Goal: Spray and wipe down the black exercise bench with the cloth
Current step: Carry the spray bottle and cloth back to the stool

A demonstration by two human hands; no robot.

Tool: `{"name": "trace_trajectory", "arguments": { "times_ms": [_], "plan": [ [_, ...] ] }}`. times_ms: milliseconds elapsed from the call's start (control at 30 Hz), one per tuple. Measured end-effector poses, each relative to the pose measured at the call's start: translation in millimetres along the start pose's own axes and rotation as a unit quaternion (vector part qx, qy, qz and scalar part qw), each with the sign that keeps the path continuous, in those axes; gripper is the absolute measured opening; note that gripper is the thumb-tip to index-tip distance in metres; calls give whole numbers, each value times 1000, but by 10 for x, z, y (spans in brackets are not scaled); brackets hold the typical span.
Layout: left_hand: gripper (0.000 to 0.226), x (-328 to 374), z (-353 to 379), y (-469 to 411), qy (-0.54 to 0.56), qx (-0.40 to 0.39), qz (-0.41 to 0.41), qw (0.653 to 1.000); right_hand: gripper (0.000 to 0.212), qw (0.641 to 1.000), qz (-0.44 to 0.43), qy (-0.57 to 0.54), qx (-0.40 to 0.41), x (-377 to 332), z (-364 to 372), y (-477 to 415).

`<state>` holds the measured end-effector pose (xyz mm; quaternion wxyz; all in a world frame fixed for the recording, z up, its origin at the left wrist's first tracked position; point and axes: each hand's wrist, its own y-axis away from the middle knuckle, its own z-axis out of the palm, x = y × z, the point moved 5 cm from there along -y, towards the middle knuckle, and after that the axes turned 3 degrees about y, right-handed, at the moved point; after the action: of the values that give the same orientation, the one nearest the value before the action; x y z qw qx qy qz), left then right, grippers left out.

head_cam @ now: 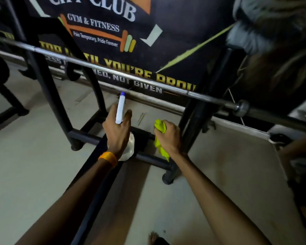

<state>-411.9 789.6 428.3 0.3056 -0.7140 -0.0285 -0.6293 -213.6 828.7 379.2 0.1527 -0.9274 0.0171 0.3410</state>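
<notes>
Left hand (117, 131) is wrapped around a clear plastic spray bottle (126, 147), fingers closed on its neck. The bottle's white spray head with blue nozzle tip (120, 107) points away from the person, toward the wall. An orange band (108, 157) sits on the left wrist.

Right hand (168, 137) is clenched on a bunched neon-yellow cloth (160, 129); folds stick out above the fist and a tail hangs below it.

Both hands are held out side by side, near each other but apart, above the far end of the black padded exercise bench (113, 183). The worktop runs lengthwise from beneath the forearms toward the black steel rack frame (88, 137). Neither bottle nor cloth touches the pad as far as I can tell; the image is dim and soft there.

A long chrome barbell (131, 76) lies across the rack uprights, beyond the hands, running from upper left to right. Behind it hangs a dark wall banner with gym lettering (102, 27). Pale grey floor (25, 165) lies on both sides of the bench. Bare toes (153, 237) show at the bottom edge.
</notes>
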Motion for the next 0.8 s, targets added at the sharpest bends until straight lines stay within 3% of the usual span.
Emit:
{"name": "trace_trajectory", "arguments": {
  "times_ms": [200,400,533,800],
  "plan": [
    [22,215,267,738,45,-41,-40,997,33,996,76,-16,32,569,-619,640],
    [28,444,440,1566,22,-89,-61,994,28,993,100,30,55,946,-1212,1409],
    [18,620,402,2105,25,-119,-80,989,24,991,118,29,54,1122,-1509,1969],
    [26,862,28,3031,59,-186,-99,976,28,981,152,64,100,1192,-1880,3141]
  ]
}}
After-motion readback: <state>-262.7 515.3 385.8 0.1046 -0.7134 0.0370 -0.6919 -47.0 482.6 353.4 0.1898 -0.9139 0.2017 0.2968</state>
